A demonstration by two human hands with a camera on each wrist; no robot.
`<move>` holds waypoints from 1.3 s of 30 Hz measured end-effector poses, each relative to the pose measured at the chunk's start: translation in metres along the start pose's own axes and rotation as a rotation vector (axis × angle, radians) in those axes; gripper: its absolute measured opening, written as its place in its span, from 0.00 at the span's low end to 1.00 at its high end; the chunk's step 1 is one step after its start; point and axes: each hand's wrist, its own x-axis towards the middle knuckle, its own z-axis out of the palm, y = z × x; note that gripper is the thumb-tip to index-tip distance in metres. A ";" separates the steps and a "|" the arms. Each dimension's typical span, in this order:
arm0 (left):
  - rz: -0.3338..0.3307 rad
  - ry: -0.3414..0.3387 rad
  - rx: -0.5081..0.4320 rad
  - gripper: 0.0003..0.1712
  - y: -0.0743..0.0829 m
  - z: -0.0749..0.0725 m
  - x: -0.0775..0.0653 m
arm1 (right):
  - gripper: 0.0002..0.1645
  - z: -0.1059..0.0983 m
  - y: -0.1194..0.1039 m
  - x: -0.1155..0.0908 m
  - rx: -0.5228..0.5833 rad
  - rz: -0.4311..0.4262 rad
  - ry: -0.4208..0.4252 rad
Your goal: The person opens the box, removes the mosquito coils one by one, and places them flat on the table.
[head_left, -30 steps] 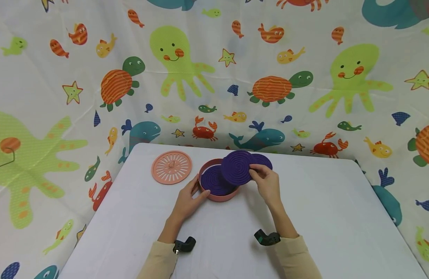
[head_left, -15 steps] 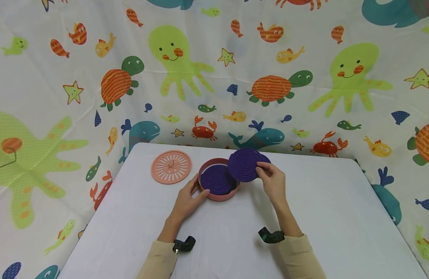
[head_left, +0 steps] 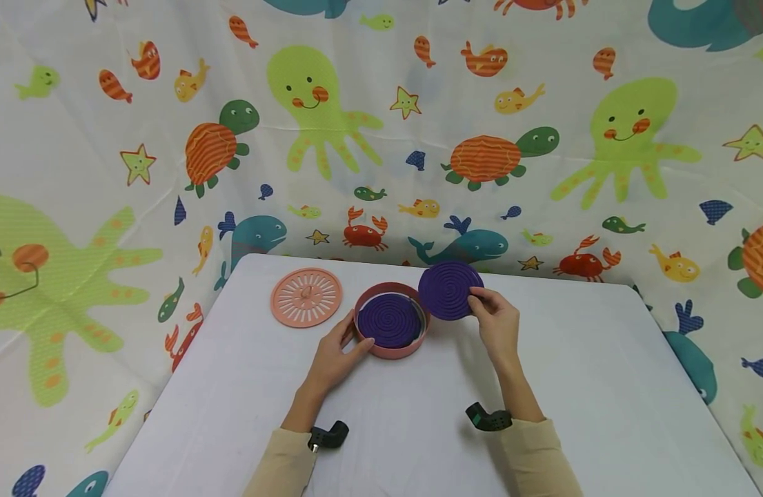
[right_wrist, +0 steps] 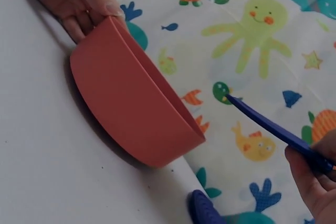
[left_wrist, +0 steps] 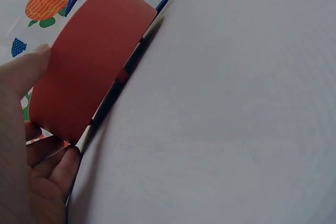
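My left hand [head_left: 330, 360] grips the side of a round pink holder [head_left: 394, 353] that stands on the table, thumb at the near side. Inside the holder lies a purple disc with spiral ridges [head_left: 389, 322]. To the right of the holder, my right hand [head_left: 499, 333] pinches the edge of a second purple ridged disc [head_left: 448, 291], raised and tilted. In the right wrist view this held disc [right_wrist: 273, 127] shows as a thin plate seen edge-on. Another purple disc [right_wrist: 203, 209] lies low on the table there; in the head view the held disc largely hides it.
A pink slotted lid [head_left: 306, 293] with a small knob lies on the table, left of the holder. A white-covered table [head_left: 605, 386] runs under everything. Behind it hangs a cloth [head_left: 388, 145] printed with sea animals.
My right hand has moved the pinched purple disc to the right, off the holder, uncovering the disc inside it. My left hand keeps its grip on the holder in the same place.
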 end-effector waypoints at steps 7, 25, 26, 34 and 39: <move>-0.003 0.002 -0.004 0.50 0.003 0.000 0.000 | 0.14 -0.010 0.001 0.007 0.000 0.017 0.029; 0.005 0.003 -0.041 0.49 -0.001 0.001 0.001 | 0.16 -0.029 0.009 0.026 0.047 0.039 0.099; 0.005 0.004 -0.045 0.49 -0.001 0.001 0.001 | 0.16 -0.030 0.009 0.027 0.049 0.040 0.102; 0.011 0.006 -0.065 0.48 0.000 0.002 0.000 | 0.16 -0.038 0.014 0.033 0.092 0.048 0.154; 0.023 0.008 -0.057 0.48 -0.001 0.001 0.001 | 0.15 -0.042 0.016 0.037 0.139 0.052 0.189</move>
